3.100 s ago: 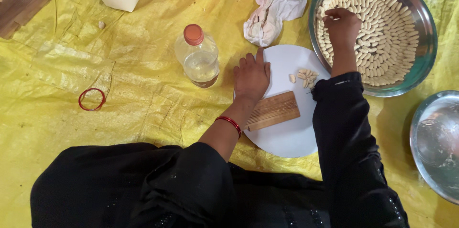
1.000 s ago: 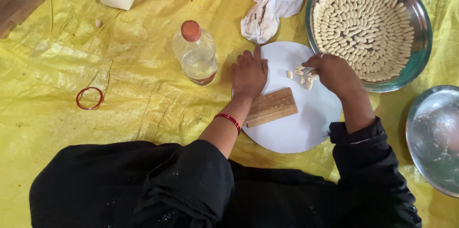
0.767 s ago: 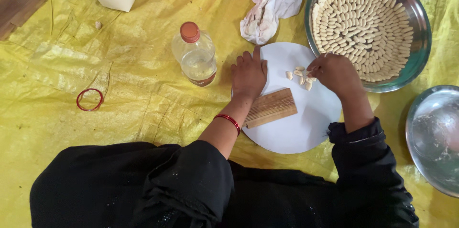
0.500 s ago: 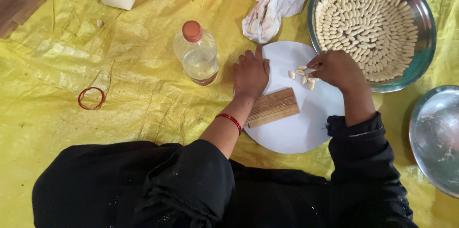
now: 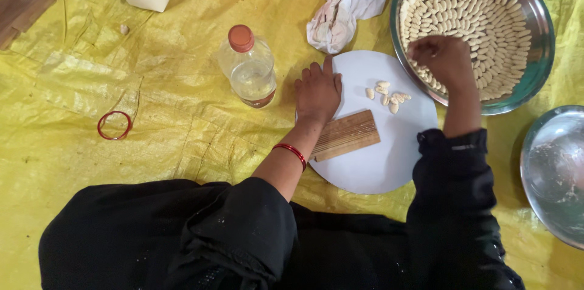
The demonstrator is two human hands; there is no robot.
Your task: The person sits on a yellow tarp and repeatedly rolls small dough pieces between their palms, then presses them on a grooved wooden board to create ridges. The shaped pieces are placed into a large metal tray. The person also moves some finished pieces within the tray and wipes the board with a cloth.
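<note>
A bright yellow sheet [image 5: 182,144] covers the floor. The round plate [image 5: 389,162] is white, the ridged board [image 5: 347,135] light brown with fine grooves. Pale cream dough pieces [image 5: 462,16] fill a silvery steel bowl [image 5: 541,41]. The clear bottle [image 5: 248,68] has an orange-brown cap. The bangle [image 5: 291,150] is red, the sleeves [image 5: 450,205] black.

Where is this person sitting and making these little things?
Probably a floor spot set up for making food by hand: a yellow plastic sheet is spread underneath, a steel tray holds rows of small dough pieces, and a ridged wooden board lies on a white plate.
</note>
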